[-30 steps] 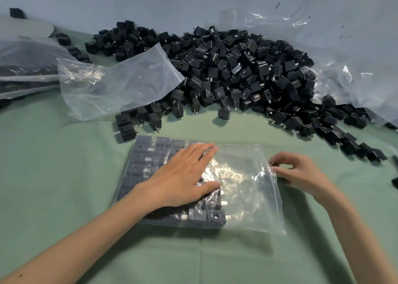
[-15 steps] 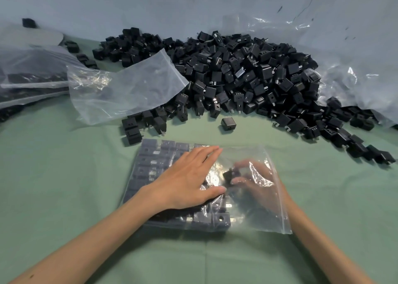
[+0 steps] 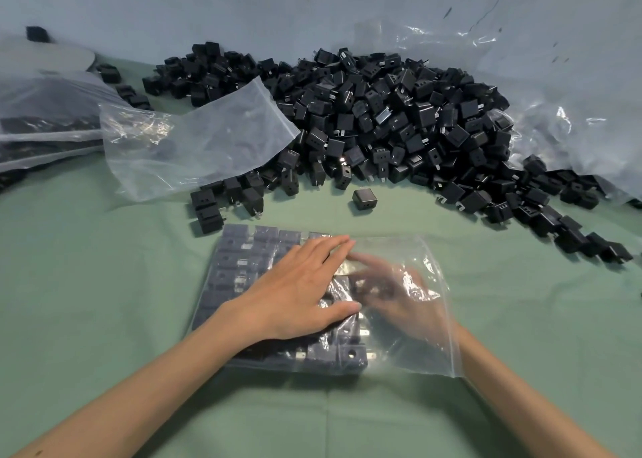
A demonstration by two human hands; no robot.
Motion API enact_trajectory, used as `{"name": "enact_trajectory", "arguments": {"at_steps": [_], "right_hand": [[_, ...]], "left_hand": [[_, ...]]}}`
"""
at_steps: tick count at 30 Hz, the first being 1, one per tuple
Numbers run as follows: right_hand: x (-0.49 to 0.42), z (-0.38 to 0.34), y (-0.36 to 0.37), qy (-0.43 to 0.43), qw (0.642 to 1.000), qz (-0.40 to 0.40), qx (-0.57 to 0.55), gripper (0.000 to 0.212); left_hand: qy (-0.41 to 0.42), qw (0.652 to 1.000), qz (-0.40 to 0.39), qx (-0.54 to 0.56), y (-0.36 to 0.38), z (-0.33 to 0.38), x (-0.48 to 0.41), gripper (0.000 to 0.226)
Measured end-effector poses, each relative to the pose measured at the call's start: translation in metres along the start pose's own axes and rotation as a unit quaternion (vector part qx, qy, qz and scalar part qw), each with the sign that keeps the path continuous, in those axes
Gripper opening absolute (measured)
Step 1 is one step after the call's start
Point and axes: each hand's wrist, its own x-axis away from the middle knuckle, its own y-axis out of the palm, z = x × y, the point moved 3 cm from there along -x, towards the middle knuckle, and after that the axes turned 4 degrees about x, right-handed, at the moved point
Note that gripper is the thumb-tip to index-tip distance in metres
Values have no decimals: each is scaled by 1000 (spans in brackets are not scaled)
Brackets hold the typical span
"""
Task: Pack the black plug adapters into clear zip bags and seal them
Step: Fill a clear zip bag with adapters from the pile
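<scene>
**While the Bag Is Open: Seating Adapters in Rows**

While an adapter is being added, the clear plastic zip bag [image 3: 420, 350] lies flat on the green cloth-covered surface [image 3: 104, 283] with its mouth to the right. The square black plug adapters [image 3: 243, 266] already inside sit in flat rows that fill the left part of the bag. The left hand [image 3: 295, 294] rests on top of the bag over these rows, fingers straight and released, pressing through the film. The right hand [image 3: 396, 297] is inside the bag, blurred behind the film. Whether its fingers [image 3: 361, 258] grasp an adapter cannot be told.

Recommended practice:

1. Hold the left palm flat so the packed rows do not tip or slide.
2. Seat each new adapter tight against the last row, prongs turned the same way. Stray prongs could puncture the film.
3. Leave the strip by the mouth free, since overfilling would likely stop the zip from closing.
4. Draw the right hand out low and straight to avoid dragging the film.

Supply: the loose heap of black adapters [image 3: 399, 117] lies behind the bag. A single stray adapter [image 3: 364, 199] sits between the heap and the bag. An empty clear zip bag [image 3: 194, 144] leans on the heap's left side.
</scene>
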Motion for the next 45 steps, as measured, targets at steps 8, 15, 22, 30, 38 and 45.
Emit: {"name": "enact_trajectory", "arguments": {"at_steps": [8,15,22,30,38,45], "right_hand": [[12,-18,-22,4,974,-190,125,52],[-10,-28,-142,132,949,-101,268,28],[-122,-8,-72,71,886,-75,451,50],[-101,15,-89,125,930,32,344,17],[17,18,-122,201,976,-65,51,9],[30,8,-66,122,976,-78,-162,39]], "left_hand": [[2,1000,-11,-19,1,1,-1,79],[-7,1000,-14,-21,3,1,-1,66],[-3,1000,-7,-14,2,2,0,69],[-5,1000,-9,-21,2,2,-1,68],[-10,1000,-14,-22,-1,4,0,68],[-13,1000,-8,-10,-3,5,1,69]]}}
